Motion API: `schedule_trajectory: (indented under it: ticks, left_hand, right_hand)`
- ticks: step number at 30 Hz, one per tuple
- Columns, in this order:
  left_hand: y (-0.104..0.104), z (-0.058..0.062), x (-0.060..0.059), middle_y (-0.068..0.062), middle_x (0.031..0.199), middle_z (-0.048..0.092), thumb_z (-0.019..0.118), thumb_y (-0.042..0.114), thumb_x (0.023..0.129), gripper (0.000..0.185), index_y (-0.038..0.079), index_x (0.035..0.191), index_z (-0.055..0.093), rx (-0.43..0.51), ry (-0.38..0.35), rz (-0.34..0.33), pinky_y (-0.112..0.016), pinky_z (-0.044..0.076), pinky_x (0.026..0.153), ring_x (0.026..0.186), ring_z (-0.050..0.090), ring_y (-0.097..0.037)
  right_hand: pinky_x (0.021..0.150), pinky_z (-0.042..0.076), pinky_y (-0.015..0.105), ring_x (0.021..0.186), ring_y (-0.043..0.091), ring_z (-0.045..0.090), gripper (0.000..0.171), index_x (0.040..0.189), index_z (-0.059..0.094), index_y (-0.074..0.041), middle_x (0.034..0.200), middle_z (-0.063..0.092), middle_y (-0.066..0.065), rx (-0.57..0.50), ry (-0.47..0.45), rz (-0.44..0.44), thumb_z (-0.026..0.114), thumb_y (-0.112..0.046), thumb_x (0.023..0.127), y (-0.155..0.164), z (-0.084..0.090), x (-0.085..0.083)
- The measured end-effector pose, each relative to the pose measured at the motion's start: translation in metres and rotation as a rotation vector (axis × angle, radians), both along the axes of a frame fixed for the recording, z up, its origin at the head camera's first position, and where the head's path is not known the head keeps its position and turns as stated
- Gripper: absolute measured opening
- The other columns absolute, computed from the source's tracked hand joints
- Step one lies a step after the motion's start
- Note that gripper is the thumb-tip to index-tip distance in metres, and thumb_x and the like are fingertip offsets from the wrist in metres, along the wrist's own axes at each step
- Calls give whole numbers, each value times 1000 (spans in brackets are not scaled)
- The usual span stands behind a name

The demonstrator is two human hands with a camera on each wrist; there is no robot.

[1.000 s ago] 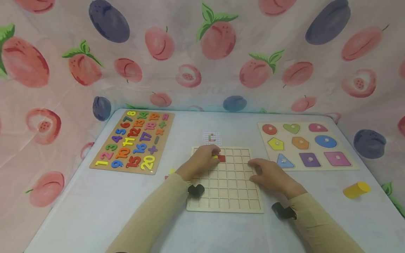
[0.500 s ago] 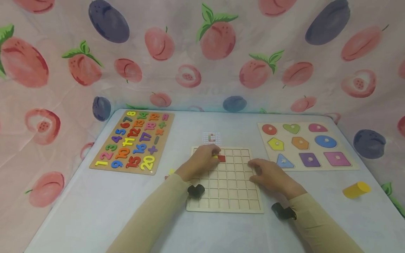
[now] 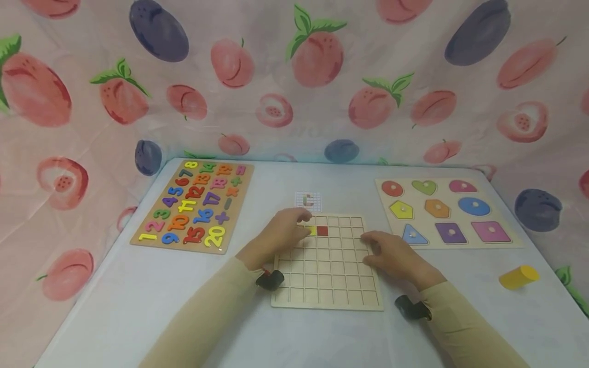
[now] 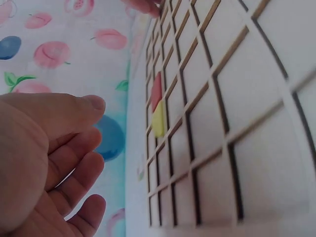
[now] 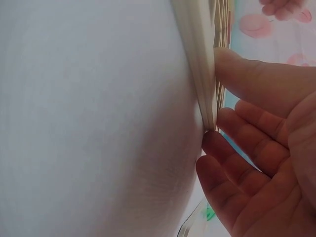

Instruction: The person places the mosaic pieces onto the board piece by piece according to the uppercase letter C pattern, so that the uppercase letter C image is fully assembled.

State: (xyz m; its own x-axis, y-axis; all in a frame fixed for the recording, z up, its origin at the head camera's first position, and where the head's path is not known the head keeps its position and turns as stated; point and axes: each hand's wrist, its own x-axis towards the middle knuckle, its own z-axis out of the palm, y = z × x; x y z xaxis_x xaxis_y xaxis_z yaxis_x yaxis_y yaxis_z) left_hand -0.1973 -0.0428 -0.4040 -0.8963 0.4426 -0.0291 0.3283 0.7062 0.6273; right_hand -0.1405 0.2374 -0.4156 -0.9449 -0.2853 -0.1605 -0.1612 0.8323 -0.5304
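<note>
A wooden grid board [image 3: 340,281] lies in front of me. Side by side in its upper rows are a yellow square tile [image 3: 313,231] and a red square tile [image 3: 322,231]. My left hand [image 3: 278,235] is just left of the yellow tile, over the board's upper left part. In the left wrist view, that hand [image 4: 49,138] has loosely bent fingers with nothing between them, apart from the tiles. At the board's right edge rests my right hand [image 3: 395,255]. In the right wrist view its thumb and fingertips touch the board's edge [image 5: 200,64] with relaxed fingers.
Behind the board is a small pattern card [image 3: 301,204]. A number puzzle board [image 3: 193,204] lies at the left and a knobbed shape puzzle board [image 3: 460,222] at the right. A yellow cylinder [image 3: 517,277] is on the table's right side.
My left hand has drawn back left from the tiles, its wrist shifting left too, so the yellow tile shows more. The loose pieces left of the board are now covered. My right hand stays put.
</note>
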Motion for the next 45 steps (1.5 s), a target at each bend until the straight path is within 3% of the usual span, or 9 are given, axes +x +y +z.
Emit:
schedule_trajectory:
  ticks: [6,21,32,45]
  left_hand:
    - [-21,8,8,-8,122,67,72,17,92,38,5,127,64,-13,3,64,-42,48,100,117,59,-27]
    - [-71,15,25,-7,133,60,72,25,93,44,13,135,61,-22,-119,220,-49,47,101,128,52,-29]
    - [-95,3,31,-8,134,60,74,19,91,44,12,134,63,1,-192,253,-51,47,100,128,51,-31]
    - [-115,-8,40,-8,132,62,72,12,90,41,9,131,65,-50,-195,270,-50,47,100,126,53,-31]
  right_hand:
    - [108,36,56,133,42,45,55,136,56,2,140,55,21,-4,0,-2,75,-13,86,0,-1,0]
    - [109,35,57,135,42,44,54,136,56,1,141,55,20,-14,-9,-15,74,-12,87,0,-1,-1]
    - [109,35,56,135,41,43,55,137,56,0,141,54,19,-19,-28,-22,74,-13,87,-1,-1,1]
    - [109,37,56,134,40,45,54,136,57,-1,140,56,18,9,-4,-23,75,-14,87,-1,-5,0]
